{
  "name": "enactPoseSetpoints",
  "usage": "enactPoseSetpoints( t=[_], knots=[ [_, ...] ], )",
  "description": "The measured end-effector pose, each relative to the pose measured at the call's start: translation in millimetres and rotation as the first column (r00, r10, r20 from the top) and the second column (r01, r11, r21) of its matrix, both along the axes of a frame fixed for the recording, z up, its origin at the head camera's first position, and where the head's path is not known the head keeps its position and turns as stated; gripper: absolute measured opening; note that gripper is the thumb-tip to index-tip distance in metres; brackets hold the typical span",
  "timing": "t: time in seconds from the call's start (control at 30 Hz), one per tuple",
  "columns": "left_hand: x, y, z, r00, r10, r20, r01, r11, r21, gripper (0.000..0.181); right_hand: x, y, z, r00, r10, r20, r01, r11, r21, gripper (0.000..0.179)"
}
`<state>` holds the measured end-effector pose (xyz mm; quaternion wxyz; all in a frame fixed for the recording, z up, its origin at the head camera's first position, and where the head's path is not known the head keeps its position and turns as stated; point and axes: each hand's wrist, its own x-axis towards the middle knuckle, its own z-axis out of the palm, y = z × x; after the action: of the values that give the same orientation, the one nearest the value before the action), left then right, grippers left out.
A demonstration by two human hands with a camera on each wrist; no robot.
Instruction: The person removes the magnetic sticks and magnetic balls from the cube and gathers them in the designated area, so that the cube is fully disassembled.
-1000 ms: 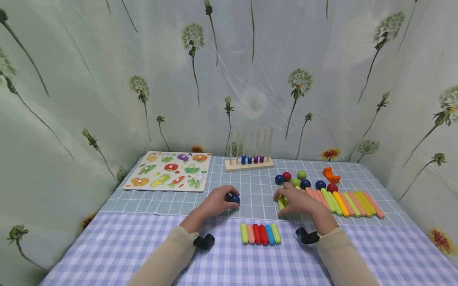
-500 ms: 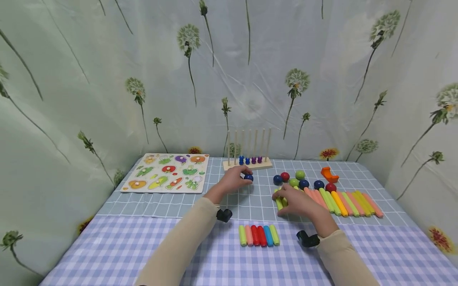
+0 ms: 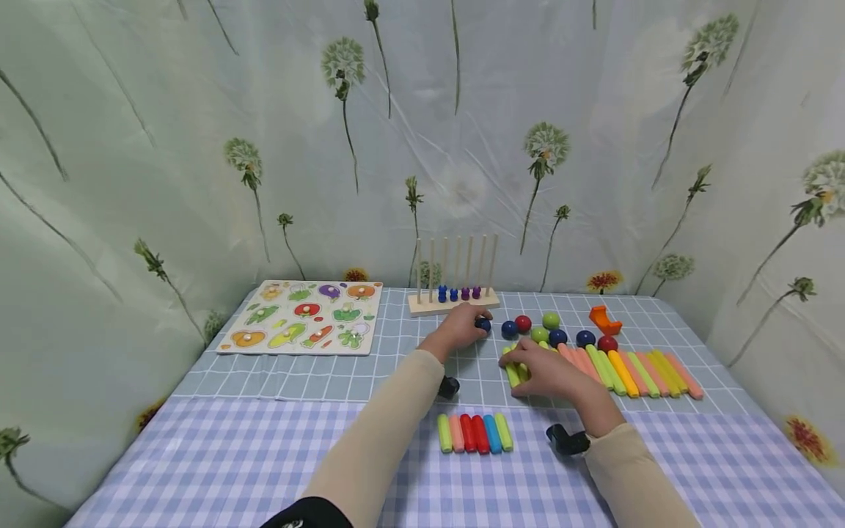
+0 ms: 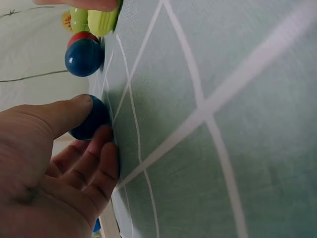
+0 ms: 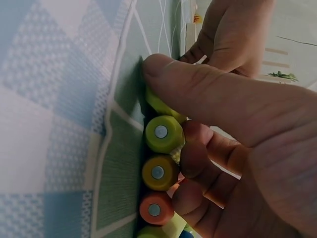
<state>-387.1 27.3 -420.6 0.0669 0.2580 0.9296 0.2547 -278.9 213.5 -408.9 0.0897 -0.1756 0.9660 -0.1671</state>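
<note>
My left hand pinches a dark blue ball between thumb and fingertips, low over the grey grid cloth. Another dark blue ball lies just right of it, with a red ball behind. My right hand is at the left end of a row of coloured sticks. Its thumb and curled fingers grip a light green stick there, partly hidden by the thumb. Beside this lie another green stick, a yellow one and an orange one, with grey discs in their ends.
A wooden peg stand with blue and purple beads stands at the back. Left of it lies a vegetable puzzle board. Several short sticks line up in front. An orange curved piece lies behind the row at right.
My left hand has carried the blue ball to the right and away from me, up beside the other balls. The right hand has stayed at the green sticks.
</note>
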Motion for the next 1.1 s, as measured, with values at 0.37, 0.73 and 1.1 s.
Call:
enactPoseSetpoints(
  t=[0.37,0.73,1.1],
  knots=[
    [1.2,1.6,-4.4,0.998,0.067,-0.015,-0.066,0.997,0.027,0.052,-1.2,-1,-2.4,1.000,-0.004,0.003,0.004,1.000,0.001,0.044],
    [6.2,-3.0,-8.9,0.994,0.103,0.020,-0.104,0.992,0.071,0.053,-0.3,-3,-1.3,1.000,-0.004,0.005,0.003,1.000,0.008,0.045],
    [14.4,-13.1,-9.0,0.996,0.091,0.016,-0.093,0.989,0.114,0.056,1.1,-4,-1.5,0.999,-0.021,0.028,0.021,1.000,0.002,0.045]
  ],
)
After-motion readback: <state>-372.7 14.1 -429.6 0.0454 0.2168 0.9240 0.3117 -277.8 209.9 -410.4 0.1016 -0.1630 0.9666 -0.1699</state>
